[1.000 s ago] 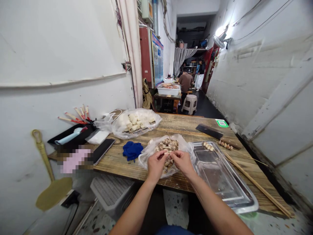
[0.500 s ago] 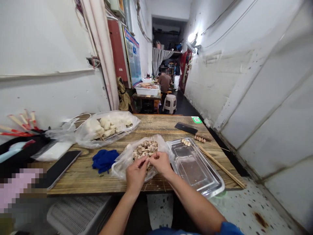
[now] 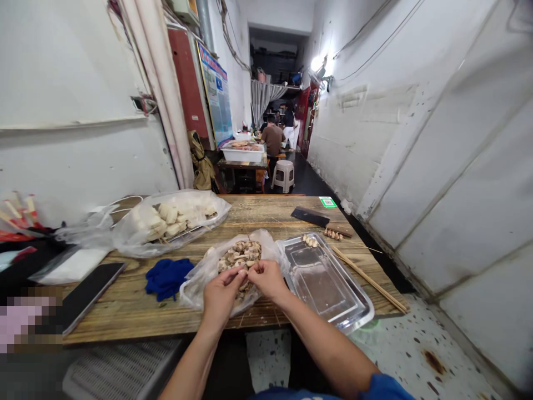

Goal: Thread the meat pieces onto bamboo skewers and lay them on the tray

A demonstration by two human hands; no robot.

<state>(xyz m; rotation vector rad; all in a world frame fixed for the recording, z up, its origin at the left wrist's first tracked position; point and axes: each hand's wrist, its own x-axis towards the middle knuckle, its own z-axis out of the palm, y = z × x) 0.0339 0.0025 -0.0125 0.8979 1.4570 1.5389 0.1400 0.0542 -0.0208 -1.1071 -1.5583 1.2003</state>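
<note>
Fingers of both hands point(image 3: 245, 286) pinching meat pieces point(image 3: 240, 255) near table edge point(image 3: 175, 328), tray point(image 3: 353, 311) alongside.

Both forearms are bare, the left hand point(image 3: 219, 297) and right hand point(image 3: 267, 280) ungloved, with no rings or watch showing. A blue sleeve point(image 3: 381, 388) covers the right upper arm.

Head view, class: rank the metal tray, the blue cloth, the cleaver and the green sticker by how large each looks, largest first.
1. Metal tray, clearly largest.
2. Blue cloth.
3. Cleaver; it lies farther from the camera, so its place against the cloth is unsure.
4. Green sticker, smallest, and farthest away.
</note>
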